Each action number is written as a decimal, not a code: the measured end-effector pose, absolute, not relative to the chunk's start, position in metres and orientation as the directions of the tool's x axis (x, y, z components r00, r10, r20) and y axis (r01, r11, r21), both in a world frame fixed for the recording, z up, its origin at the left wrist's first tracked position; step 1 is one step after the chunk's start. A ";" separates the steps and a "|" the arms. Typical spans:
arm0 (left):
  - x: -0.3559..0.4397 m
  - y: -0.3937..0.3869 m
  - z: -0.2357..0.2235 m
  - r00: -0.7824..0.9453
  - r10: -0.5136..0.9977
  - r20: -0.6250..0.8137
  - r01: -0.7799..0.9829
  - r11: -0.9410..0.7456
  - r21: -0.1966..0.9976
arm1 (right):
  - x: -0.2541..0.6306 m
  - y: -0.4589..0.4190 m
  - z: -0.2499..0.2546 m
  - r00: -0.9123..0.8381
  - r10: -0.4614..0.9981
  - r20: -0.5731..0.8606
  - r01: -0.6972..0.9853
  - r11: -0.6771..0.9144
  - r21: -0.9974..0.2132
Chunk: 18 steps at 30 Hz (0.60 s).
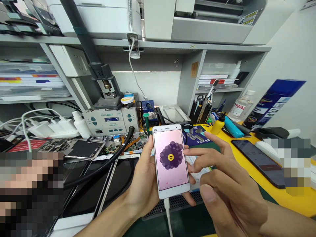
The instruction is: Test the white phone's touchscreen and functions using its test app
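Observation:
A white smartphone [172, 179] with a lit pink screen and a dark flower-like shape on it stands tilted up in front of me. My left hand [143, 184] is wrapped round its left side and back, with fingertips showing past the right edge. From the phone's bottom end a white charging cable [167, 210] runs down. Just to the right hovers my right hand [227, 181], fingers bent but apart, holding nothing. Its index or middle fingertip is close to the screen's right edge; whether it touches I cannot tell.
A hot-air station [112, 120] and several circuit boards [138, 143] lie behind on the left, with a black hose [108, 168] crossing dark screens. To the right are another phone [259, 161], a yellow bottle [217, 125], a clear bottle [243, 107] and a blue spray can [274, 103].

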<state>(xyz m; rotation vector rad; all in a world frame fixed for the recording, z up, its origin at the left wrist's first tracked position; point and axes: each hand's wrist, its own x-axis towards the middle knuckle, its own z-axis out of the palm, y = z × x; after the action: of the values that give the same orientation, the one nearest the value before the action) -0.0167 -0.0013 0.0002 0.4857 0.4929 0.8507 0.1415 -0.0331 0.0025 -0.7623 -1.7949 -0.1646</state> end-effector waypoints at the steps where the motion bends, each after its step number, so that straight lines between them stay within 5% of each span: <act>1: -0.017 -0.001 0.000 0.556 0.801 -0.223 -0.579 0.566 0.587 | 0.141 -0.033 0.002 -0.167 0.420 0.892 0.569 0.780 -0.260; 18: -0.018 -0.002 0.004 0.539 0.802 -0.256 -0.561 0.569 0.602 | 0.136 -0.037 -0.002 -0.092 0.425 0.901 0.535 0.784 -0.315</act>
<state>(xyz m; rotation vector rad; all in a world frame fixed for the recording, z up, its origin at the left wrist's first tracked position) -0.0180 -0.0017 0.0036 0.4879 0.5508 0.8492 0.1356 -0.0370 -0.0023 -0.7575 -1.7164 -0.1084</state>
